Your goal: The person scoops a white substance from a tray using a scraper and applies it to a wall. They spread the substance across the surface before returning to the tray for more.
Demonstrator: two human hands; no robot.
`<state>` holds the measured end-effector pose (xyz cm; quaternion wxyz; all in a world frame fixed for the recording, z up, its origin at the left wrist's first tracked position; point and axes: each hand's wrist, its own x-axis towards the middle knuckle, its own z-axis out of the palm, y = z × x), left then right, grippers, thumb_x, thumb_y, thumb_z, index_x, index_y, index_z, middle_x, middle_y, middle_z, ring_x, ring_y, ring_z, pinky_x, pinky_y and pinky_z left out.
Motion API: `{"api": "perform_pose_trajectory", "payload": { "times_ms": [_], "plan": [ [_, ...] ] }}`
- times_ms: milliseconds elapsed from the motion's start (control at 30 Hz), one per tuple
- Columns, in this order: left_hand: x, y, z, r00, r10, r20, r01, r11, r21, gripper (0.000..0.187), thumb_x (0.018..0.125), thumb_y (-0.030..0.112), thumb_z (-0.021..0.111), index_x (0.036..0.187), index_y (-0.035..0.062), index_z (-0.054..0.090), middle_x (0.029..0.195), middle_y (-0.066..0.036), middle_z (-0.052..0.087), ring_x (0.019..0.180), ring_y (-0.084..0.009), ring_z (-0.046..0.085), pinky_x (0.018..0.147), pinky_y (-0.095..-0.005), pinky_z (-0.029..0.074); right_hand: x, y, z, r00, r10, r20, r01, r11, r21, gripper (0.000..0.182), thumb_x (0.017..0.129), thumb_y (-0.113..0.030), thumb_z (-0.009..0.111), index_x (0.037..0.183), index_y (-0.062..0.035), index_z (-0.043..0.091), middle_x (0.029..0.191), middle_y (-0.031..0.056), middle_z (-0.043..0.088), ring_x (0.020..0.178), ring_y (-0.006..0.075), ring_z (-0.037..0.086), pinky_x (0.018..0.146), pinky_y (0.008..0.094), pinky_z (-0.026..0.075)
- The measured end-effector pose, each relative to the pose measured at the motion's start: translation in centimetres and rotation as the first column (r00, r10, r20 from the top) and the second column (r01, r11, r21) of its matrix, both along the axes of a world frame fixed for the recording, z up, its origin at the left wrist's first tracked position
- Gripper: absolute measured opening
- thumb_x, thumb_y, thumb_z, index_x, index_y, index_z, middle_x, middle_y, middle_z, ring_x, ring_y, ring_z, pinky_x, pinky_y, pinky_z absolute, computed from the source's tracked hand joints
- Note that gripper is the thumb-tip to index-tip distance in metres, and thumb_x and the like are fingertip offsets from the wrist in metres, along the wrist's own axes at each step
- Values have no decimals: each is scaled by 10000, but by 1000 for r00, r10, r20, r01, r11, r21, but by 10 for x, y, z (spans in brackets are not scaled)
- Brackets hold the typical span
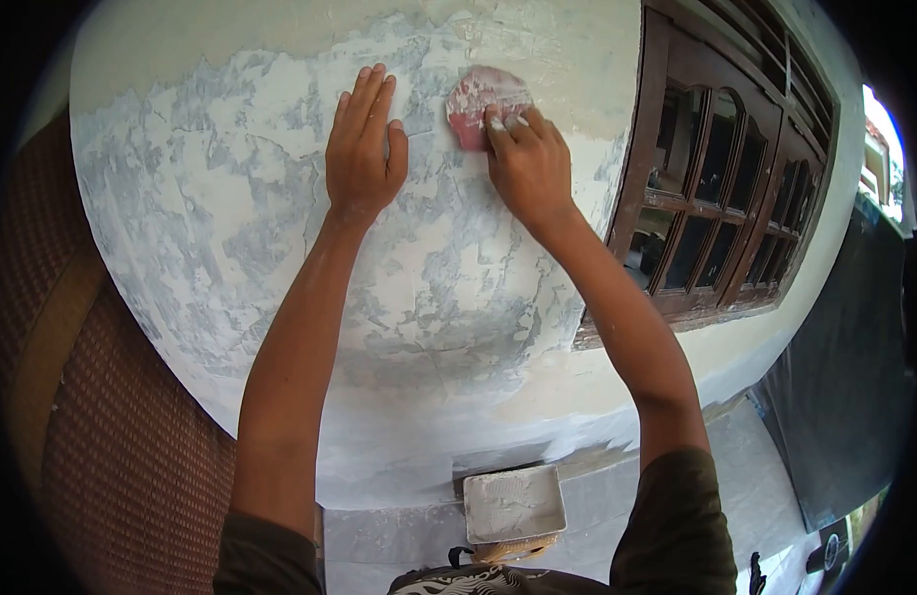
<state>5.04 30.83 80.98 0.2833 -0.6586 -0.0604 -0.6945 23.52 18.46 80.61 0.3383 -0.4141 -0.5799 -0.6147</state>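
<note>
My left hand (367,144) lies flat on the patchy wall (250,178), fingers stretched upward and thumb apart, holding nothing. To its right, my right hand (528,159) grips a red plastic putty scraper (483,94) smeared with white filler. The scraper's broad face is against the wall, near the border between grey-white patches and cream paint. White filler marks the fingertips of my right hand. Part of the scraper is hidden behind those fingers.
A brown wooden window (716,198) with glass panes stands close to my right arm. Below, a white tray (515,504) of filler rests above a yellowish woven support (513,548). Brown woven matting (141,397) lines the left side; a dark sheet (845,367) hangs at right.
</note>
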Motion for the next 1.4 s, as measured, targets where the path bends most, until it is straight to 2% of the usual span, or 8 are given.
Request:
{"api": "perform_pose_trajectory", "payload": {
  "times_ms": [133, 300, 433, 700, 900, 1100, 1233, 1400],
  "plan": [
    [0, -1, 0, 1000, -1, 0, 1, 1000, -11, 460, 919, 80, 494, 1363, 1, 584, 1474, -148, 541, 1422, -295, 455, 1169, -475, 354, -18, -20, -45, 990, 141, 25, -139, 986, -87, 330, 730, -36, 687, 1052, 25, 730, 770, 112, 654, 944, 302, 652, 745, 389, 534],
    [0, -1, -1, 1000, -13, -15, 13, 1000, -22, 474, 935, 52, 471, 1398, -6, 550, 1499, -143, 518, 1439, -309, 429, 1188, -484, 313, -13, -22, 30, 990, 137, -40, -130, 980, 150, 251, 733, -33, 702, 980, -17, 745, 747, 94, 656, 805, 265, 624, 663, 390, 520],
    [0, -2, 0, 1000, 19, -3, -19, 1000, -5, 470, 908, 65, 507, 1367, -5, 579, 1473, -153, 541, 1422, -299, 455, 1165, -481, 357, -3, 2, 61, 999, 33, -3, -32, 987, 161, 174, 745, -31, 651, 900, -1, 726, 755, 103, 660, 836, 276, 634, 693, 387, 531],
    [0, -3, -1, 999, -28, -21, 27, 999, -27, 475, 929, 49, 476, 1393, -17, 550, 1501, -150, 514, 1438, -318, 429, 1188, -492, 309, -28, -18, -31, 988, 125, 88, -116, 988, -103, 160, 723, -54, 663, 865, -11, 724, 759, 96, 643, 896, 268, 636, 733, 386, 544],
    [0, -3, -1, 999, -26, -22, 25, 999, -39, 479, 925, 46, 476, 1395, -18, 548, 1500, -156, 513, 1438, -319, 428, 1186, -491, 311, -16, -13, 66, 990, 139, -8, -136, 977, 165, 155, 737, -30, 643, 868, -5, 722, 783, 121, 674, 809, 294, 639, 688, 405, 534],
    [-1, -3, 0, 1000, -7, -14, 7, 1000, -27, 477, 913, 52, 490, 1380, -12, 563, 1487, -151, 526, 1429, -308, 443, 1175, -479, 337, -4, 9, 64, 998, 6, 61, -11, 997, 75, 96, 745, -38, 619, 799, -14, 695, 809, 123, 685, 864, 288, 641, 732, 405, 541],
    [-1, -2, 0, 1000, 4, -4, -4, 1000, -15, 472, 903, 63, 509, 1365, -9, 577, 1473, -152, 540, 1417, -304, 460, 1162, -474, 363, -14, -8, 2, 997, 58, 54, -56, 997, -47, 390, 702, -10, 721, 1092, -8, 719, 781, 111, 655, 859, 286, 640, 703, 392, 551],
    [0, -4, -1, 1000, -8, -9, 8, 1000, -24, 479, 908, 50, 500, 1379, -15, 562, 1484, -156, 528, 1426, -311, 447, 1171, -479, 345, -21, -22, 35, 994, 100, 42, -101, 995, 14, 346, 704, -13, 729, 1050, -23, 734, 790, 108, 654, 857, 282, 636, 696, 391, 549]
  ]
}}
